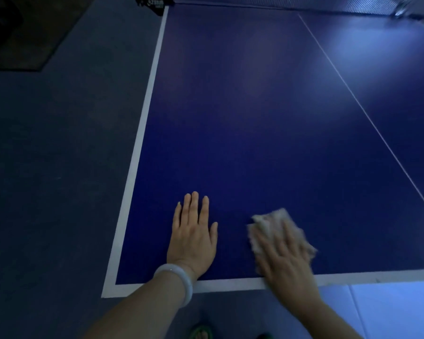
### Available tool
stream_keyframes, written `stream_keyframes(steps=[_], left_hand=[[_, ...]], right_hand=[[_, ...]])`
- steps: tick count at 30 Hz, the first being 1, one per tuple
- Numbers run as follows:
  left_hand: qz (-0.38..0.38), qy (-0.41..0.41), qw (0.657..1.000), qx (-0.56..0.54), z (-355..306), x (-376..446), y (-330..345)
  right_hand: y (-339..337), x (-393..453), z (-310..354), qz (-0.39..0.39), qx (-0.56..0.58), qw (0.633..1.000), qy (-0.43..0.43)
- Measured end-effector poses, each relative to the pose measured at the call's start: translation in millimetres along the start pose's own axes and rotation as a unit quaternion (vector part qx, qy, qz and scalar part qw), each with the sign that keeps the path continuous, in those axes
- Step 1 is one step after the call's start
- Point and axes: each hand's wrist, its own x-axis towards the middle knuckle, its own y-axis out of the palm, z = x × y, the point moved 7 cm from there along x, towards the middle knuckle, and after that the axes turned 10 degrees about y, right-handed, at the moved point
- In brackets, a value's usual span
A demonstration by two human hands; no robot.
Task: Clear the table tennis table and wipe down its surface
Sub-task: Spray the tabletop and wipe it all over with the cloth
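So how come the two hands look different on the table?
The left hand lies flat and bare on the blue table tennis table, while the right hand presses on a pale cloth. The left hand looks sharp; the right hand is blurred. The left wrist wears a pale bangle; no bangle shows on the right wrist. Both have straight fingers and sit near the table's near edge.

The room is dim. The floor (47, 167) is dark grey-blue. At the far left lies a darker mat (22, 33) — maybe a rug, it is hard to tell. Near the bottom right, a floor patch (389, 311) glows pale blue with light.
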Motion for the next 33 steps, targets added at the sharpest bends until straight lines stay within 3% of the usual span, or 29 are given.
stream_keyframes(steps=[2,4,6,8,10,12,13,17,21,26,28,31,33], left_hand=[[0.001,-0.002,1.0,0.001,0.0,0.1,0.8],[0.004,-0.003,1.0,0.003,0.4,-0.3,0.6],[0.006,-0.006,1.0,0.006,1.3,-0.5,0.7],[0.004,-0.006,1.0,0.011,0.4,-0.6,-0.1],[0.002,-0.003,1.0,0.017,-0.4,-0.1,-1.7],[0.003,-0.001,1.0,0.022,-1.1,-1.1,-2.8],[0.003,-0.001,1.0,0.025,-1.9,-1.5,-3.1],[0.009,0.003,1.0,0.028,-22.8,5.4,-7.5],[0.003,0.123,0.992,-0.008,-124.2,25.9,-5.6],[0.017,0.158,0.985,-0.06,-254.1,70.2,8.9],[0.026,0.121,0.988,-0.095,-288.0,89.5,14.9],[0.042,0.003,0.99,-0.137,-317.1,107.1,28.1],[0.036,-0.05,0.992,-0.112,-328.9,108.6,36.1]], right_hand=[[-7.8,-6.0,-60.7,-0.007,-0.006,0.991,0.136],[-13.7,-16.2,-116.8,-0.016,0.068,0.942,0.329],[-18.5,-20.6,-126.0,-0.023,0.102,0.909,0.404],[-19.2,-17.2,-101.3,-0.016,0.059,0.94,0.336],[-15.4,-16.2,-68.7,-0.006,0.023,0.986,0.166],[-14.5,-27.3,-70.3,-0.011,0.011,0.998,0.057],[-16.2,-31.4,-88.3,-0.024,0.009,0.998,0.065],[-24.6,-43.4,-179.5,-0.053,0.065,0.968,0.235],[-24.5,-42.6,-195.6,-0.053,0.072,0.97,0.228],[-19.3,-42.8,-201.8,-0.067,0.078,0.977,0.189],[-16.9,-44.0,-212.6,-0.069,0.071,0.984,0.151],[-16.7,-47.8,-245.4,-0.064,0.056,0.991,0.107],[-20.5,-49.9,-278.1,-0.066,0.055,0.991,0.105]])
